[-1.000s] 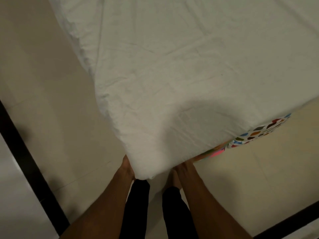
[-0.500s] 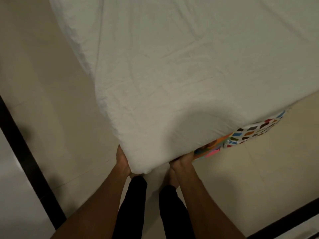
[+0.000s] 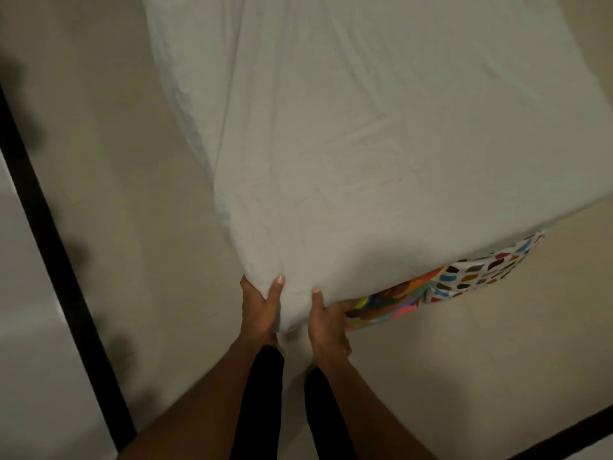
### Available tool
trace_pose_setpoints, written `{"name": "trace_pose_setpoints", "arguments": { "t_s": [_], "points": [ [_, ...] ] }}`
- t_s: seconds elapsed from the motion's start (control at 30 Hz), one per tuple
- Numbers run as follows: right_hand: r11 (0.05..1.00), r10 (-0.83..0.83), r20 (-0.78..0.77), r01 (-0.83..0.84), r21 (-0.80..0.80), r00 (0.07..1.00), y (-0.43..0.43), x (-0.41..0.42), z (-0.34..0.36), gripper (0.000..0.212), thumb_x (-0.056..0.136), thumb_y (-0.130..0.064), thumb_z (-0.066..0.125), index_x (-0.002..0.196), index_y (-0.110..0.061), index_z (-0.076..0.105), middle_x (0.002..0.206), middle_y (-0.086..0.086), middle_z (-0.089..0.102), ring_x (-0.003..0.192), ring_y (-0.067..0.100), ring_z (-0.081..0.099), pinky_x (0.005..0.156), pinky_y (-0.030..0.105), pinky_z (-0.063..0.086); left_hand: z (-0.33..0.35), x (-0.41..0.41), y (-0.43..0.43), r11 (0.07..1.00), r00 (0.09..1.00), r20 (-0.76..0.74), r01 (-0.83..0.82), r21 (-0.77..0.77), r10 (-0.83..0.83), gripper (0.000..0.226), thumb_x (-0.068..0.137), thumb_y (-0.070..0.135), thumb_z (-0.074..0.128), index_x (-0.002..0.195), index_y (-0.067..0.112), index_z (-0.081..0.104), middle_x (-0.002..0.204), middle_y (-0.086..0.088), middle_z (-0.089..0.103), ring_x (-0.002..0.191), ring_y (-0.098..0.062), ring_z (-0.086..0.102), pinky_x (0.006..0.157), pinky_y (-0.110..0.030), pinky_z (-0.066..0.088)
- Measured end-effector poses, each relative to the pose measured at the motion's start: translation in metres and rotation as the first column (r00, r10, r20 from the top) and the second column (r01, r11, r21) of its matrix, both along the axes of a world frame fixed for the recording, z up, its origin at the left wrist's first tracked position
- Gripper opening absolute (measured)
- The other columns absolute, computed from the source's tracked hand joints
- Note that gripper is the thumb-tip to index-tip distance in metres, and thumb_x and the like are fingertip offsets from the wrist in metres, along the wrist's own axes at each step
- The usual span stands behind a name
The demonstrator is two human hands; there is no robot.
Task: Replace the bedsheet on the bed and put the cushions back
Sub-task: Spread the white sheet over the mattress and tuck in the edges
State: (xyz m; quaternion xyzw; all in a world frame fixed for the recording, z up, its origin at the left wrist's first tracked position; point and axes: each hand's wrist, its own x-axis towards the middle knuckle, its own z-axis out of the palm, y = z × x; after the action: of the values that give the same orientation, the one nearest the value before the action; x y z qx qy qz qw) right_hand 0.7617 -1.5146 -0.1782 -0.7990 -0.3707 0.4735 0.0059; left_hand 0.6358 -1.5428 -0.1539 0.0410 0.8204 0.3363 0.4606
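Bedsheet corner (image 3: 296, 290) is clutched by left grip (image 3: 260, 308) and right grip (image 3: 326, 323), thumbs on top, probably to stretch it down over the patterned fabric (image 3: 464, 280) beside it.

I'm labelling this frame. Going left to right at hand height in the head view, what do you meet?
Black floor strip → left hand → white bedsheet corner → right hand → colourful patterned fabric.
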Motion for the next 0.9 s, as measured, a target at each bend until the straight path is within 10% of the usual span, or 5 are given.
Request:
{"name": "trace_pose_setpoints", "arguments": {
  "t_s": [0.2,0.37,0.6,0.9],
  "points": [
    [0.995,-0.097,-0.192,0.088,-0.054,0.977,-0.001,0.014,-0.057,0.133,0.066,-0.091,0.059,0.163,-0.011,0.016,0.162,0.009,0.039,0.145,0.030,0.044,0.119,0.047,0.039,0.022,-0.010,0.012,0.986,0.996,0.039,0.085,-0.145,-0.080,0.077,0.097,0.041,0.071,0.153,0.005,0.034,0.148,-0.014,0.053,0.134,-0.033,0.054,0.102,-0.029,0.042],
    [0.886,0.413,-0.135,-0.432,-0.168,0.901,0.041,0.019,0.082,0.050,0.096,-0.026,0.061,0.134,0.007,0.055,0.137,0.025,0.060,0.127,0.038,0.057,0.100,0.035,0.045,0.083,-0.014,0.004,0.894,0.924,0.050,0.379,-0.241,-0.378,0.070,0.073,0.031,0.074,0.132,-0.001,0.053,0.126,-0.011,0.062,0.112,-0.031,0.064,0.085,-0.029,0.051],
    [0.495,0.846,0.155,-0.860,0.124,0.509,0.069,-0.004,0.267,0.052,0.096,-0.037,0.049,0.144,-0.016,0.055,0.137,0.012,0.062,0.130,0.034,0.053,0.107,0.043,0.044,0.239,-0.004,0.002,0.613,0.613,-0.131,0.700,-0.367,-0.779,0.061,0.096,0.040,0.059,0.149,0.016,0.041,0.156,-0.008,0.039,0.137,-0.030,0.045,0.109,-0.046,0.041],
    [0.159,0.887,0.403,-0.969,0.191,0.225,0.080,-0.046,0.398,0.055,0.102,-0.044,0.042,0.148,-0.016,0.047,0.146,0.009,0.054,0.139,0.030,0.042,0.112,0.046,0.036,0.373,-0.051,0.017,0.549,0.428,-0.352,0.722,-0.421,-0.832,0.064,0.102,0.044,0.052,0.157,0.018,0.034,0.165,-0.008,0.029,0.150,-0.030,0.032,0.118,-0.051,0.034]
  ]
}}
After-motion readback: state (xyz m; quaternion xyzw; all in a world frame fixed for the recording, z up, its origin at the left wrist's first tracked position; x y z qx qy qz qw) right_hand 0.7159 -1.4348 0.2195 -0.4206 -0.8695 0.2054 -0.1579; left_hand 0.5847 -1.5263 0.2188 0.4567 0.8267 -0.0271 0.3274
